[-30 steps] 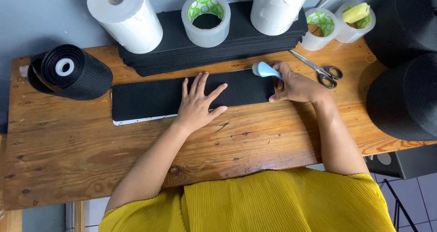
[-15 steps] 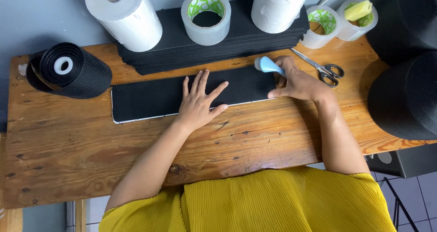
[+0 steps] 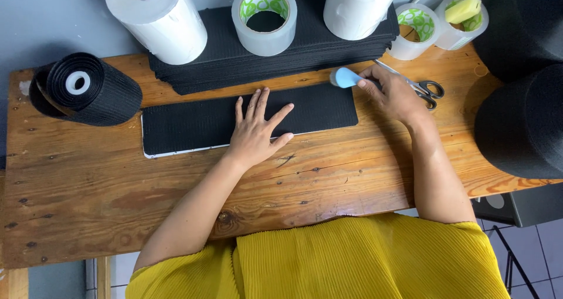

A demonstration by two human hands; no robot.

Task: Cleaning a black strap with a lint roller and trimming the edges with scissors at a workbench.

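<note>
From my feed, left hand (image 3: 258,129) stays flat, fingers spread, on the black strip (image 3: 193,126) mid-frame, while right hand (image 3: 394,94), pinching the blue tool (image 3: 346,77), has nudged past the strip's upper-right corner.

Your right hand (image 3: 394,94) has carried the small blue tool (image 3: 346,77) up and slightly right in the frame, off the black strip's (image 3: 193,123) top right corner and onto the bare wood just beside the black stack (image 3: 234,64). Your left hand (image 3: 258,129) has spread its fingers a little wider.
</note>
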